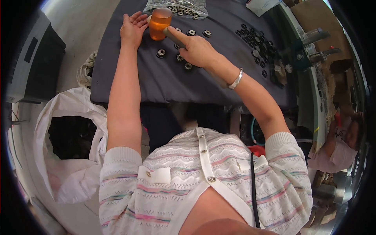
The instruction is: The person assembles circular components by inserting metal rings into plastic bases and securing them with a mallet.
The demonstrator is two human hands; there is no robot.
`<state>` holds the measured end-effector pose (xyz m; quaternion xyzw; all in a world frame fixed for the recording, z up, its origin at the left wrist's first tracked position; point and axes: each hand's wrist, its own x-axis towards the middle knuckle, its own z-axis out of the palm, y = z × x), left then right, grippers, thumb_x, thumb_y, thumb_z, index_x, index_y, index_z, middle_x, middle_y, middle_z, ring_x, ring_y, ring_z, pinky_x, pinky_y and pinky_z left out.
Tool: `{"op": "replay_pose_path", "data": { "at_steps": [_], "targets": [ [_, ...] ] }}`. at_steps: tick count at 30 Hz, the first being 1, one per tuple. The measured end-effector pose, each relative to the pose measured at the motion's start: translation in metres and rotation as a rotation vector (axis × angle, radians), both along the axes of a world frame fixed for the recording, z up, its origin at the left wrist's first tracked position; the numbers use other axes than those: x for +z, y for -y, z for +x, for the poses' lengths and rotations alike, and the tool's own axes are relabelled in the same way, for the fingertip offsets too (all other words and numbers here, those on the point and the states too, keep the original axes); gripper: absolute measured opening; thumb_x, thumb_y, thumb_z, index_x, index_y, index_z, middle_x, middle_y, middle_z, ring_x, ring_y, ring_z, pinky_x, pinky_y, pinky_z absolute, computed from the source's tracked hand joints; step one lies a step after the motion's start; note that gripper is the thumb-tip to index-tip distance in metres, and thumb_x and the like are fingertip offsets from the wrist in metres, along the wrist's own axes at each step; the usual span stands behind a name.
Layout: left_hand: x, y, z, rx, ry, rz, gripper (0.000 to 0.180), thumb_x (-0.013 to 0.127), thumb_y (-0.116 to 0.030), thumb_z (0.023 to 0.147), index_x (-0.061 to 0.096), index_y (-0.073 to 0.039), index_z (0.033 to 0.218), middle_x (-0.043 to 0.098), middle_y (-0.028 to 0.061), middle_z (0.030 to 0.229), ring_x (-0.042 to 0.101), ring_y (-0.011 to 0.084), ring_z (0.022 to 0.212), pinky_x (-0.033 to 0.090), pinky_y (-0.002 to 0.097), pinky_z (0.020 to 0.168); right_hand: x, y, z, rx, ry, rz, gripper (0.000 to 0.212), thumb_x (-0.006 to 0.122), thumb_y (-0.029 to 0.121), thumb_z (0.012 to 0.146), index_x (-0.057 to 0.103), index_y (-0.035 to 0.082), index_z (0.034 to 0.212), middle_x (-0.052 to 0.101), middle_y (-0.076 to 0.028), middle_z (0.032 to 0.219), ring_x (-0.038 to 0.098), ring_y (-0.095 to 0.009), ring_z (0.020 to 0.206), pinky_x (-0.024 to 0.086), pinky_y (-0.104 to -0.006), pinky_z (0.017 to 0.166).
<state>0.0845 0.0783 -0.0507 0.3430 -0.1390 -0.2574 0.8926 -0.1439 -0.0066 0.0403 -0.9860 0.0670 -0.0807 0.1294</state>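
Note:
My right hand (199,50) is wrapped round the handle of a mallet (161,24) with a see-through orange head. The head is over the dark cloth-covered table, left of that hand. Just left of the head is my left hand (133,30), with palm turned up, fingers loosely spread and nothing seen in it. Around and below the mallet lie several round black parts with metal centres, one of them a black-rimmed part (161,53) below the head. Whether the mallet touches a part beneath it is hidden.
A clear bag (184,8) of similar metal-centred parts lies at the far edge. Many black rings (256,41) are scattered at the right, near a green bench fixture (299,55). A white sack (74,176) with black contents stands at the lower left, beside a dark cabinet (39,58).

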Motion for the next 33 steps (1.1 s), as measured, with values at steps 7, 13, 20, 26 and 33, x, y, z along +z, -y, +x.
{"op": "replay_pose_path", "data": {
  "at_steps": [7,13,20,26,33],
  "targets": [
    [0.005,0.000,-0.003,-0.018,0.065,0.000,0.059,0.023,-0.043,0.098,0.043,0.008,0.118,0.055,0.0235,0.105,0.058,0.0366,0.099,0.046,0.0438,0.090,0.021,-0.016,-0.055,0.026,0.138,0.133,0.074,0.058,0.002,0.074,0.033,0.022,0.140,0.062,-0.020,0.090,0.062,-0.034,0.080,0.048,-0.0380,0.071],
    [-0.004,-0.001,0.000,-0.028,0.013,-0.002,0.058,0.022,-0.042,0.098,0.043,0.008,0.117,0.055,0.0236,0.104,0.058,0.0393,0.099,0.046,0.0463,0.090,0.016,-0.012,-0.063,-0.015,0.034,0.201,0.074,0.058,0.001,0.074,0.033,0.020,0.140,0.062,-0.022,0.096,0.061,-0.036,0.079,0.048,-0.0368,0.072],
    [0.000,0.000,-0.003,-0.030,0.014,-0.010,0.057,0.023,-0.042,0.098,0.043,0.009,0.117,0.054,0.0247,0.106,0.057,0.0396,0.100,0.046,0.0465,0.091,0.005,0.011,-0.074,-0.154,-0.058,0.163,0.070,0.057,0.011,0.077,0.031,0.023,0.141,0.063,-0.021,0.083,0.061,-0.037,0.079,0.047,-0.0444,0.071],
    [0.006,0.002,-0.003,-0.024,0.041,-0.001,0.057,0.022,-0.041,0.099,0.042,0.009,0.117,0.052,0.0262,0.110,0.054,0.0421,0.104,0.043,0.0493,0.094,0.018,0.005,-0.099,-0.009,0.196,0.081,0.072,0.057,0.008,0.077,0.030,0.025,0.141,0.058,-0.017,0.074,0.059,-0.034,0.070,0.046,-0.0430,0.066],
    [0.001,0.000,-0.001,-0.017,0.041,0.022,0.058,0.022,-0.041,0.098,0.042,0.009,0.118,0.053,0.0262,0.109,0.056,0.0408,0.102,0.045,0.0474,0.092,0.014,-0.003,-0.121,-0.050,0.168,0.097,0.076,0.058,0.006,0.076,0.027,0.026,0.142,0.057,-0.016,0.075,0.059,-0.033,0.069,0.047,-0.0413,0.065]
  ]
}}
